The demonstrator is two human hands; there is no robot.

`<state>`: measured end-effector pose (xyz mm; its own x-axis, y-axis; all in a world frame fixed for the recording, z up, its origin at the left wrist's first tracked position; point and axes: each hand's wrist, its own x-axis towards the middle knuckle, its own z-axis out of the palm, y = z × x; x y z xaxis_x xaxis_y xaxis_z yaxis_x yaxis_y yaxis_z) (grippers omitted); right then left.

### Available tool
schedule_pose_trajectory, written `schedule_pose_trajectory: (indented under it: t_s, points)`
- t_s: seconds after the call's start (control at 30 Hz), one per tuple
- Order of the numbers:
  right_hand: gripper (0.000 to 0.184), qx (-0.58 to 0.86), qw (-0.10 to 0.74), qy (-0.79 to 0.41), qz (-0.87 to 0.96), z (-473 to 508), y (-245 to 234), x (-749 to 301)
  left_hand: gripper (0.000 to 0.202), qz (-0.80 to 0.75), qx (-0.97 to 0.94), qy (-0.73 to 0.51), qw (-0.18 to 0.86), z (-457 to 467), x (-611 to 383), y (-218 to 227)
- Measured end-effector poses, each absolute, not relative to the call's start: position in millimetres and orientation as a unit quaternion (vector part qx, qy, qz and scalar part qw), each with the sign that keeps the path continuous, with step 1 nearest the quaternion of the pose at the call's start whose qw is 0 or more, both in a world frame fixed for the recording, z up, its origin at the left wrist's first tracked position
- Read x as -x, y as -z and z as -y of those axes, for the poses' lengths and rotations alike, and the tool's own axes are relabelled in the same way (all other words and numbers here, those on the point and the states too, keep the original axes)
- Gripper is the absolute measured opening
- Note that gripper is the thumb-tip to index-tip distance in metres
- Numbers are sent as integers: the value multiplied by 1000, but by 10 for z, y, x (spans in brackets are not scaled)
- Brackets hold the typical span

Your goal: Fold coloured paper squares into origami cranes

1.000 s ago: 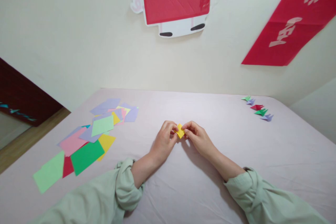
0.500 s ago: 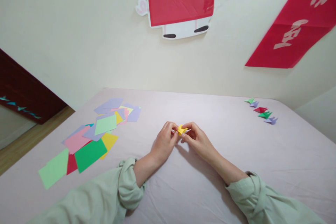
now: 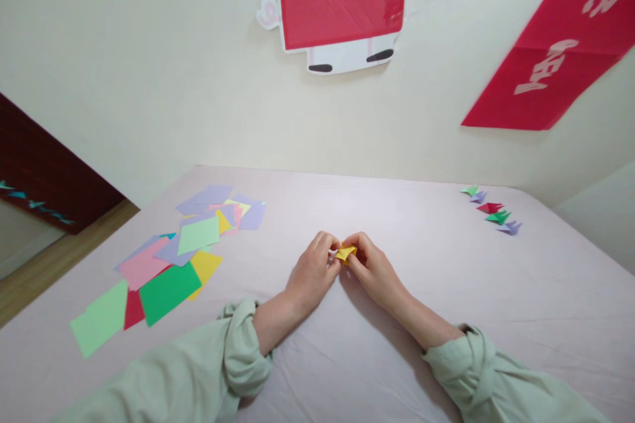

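A small folded yellow paper point(image 3: 344, 252) is pinched between both my hands in the middle of the pale pink surface point(image 3: 426, 277). My left hand point(image 3: 312, 271) grips its left side with curled fingers. My right hand point(image 3: 372, 268) grips its right side, fingers pressed together. Most of the paper is hidden by my fingertips. Both my forearms rest on the surface in pale green sleeves.
A loose spread of coloured paper squares point(image 3: 169, 258) lies to the left. Several small folded paper shapes point(image 3: 491, 210) sit in a row at the far right. A wall with red paper decorations point(image 3: 342, 0) rises behind the surface; a wooden floor point(image 3: 44, 264) shows at left.
The yellow paper has gone from a flatter square to a smaller folded shape. My hands have closed in on it and dropped slightly toward the surface.
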<state>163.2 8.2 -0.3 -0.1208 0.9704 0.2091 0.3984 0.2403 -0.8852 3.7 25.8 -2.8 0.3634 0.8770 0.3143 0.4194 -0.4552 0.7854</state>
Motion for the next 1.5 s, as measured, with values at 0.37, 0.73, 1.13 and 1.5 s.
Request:
schedule_pose_trajectory:
  t_s: [0.37, 0.73, 1.13, 1.5]
  points:
    - [20, 563, 327, -285, 703, -19, -26, -1591, 12, -479, -726, -381, 314, -234, -56, 0]
    - [17, 555, 331, -295, 703, -21, -17, -1564, 9, -453, -694, -419, 371, -270, -87, 32]
    - [14, 516, 439, -403, 615, -91, 24, -1580, 17, -422, -590, -429, 538, -261, -124, 21]
    - [28, 487, 450, -463, 588, -80, -69, -1594, 5, -469, -585, -454, 481, -333, -103, 24]
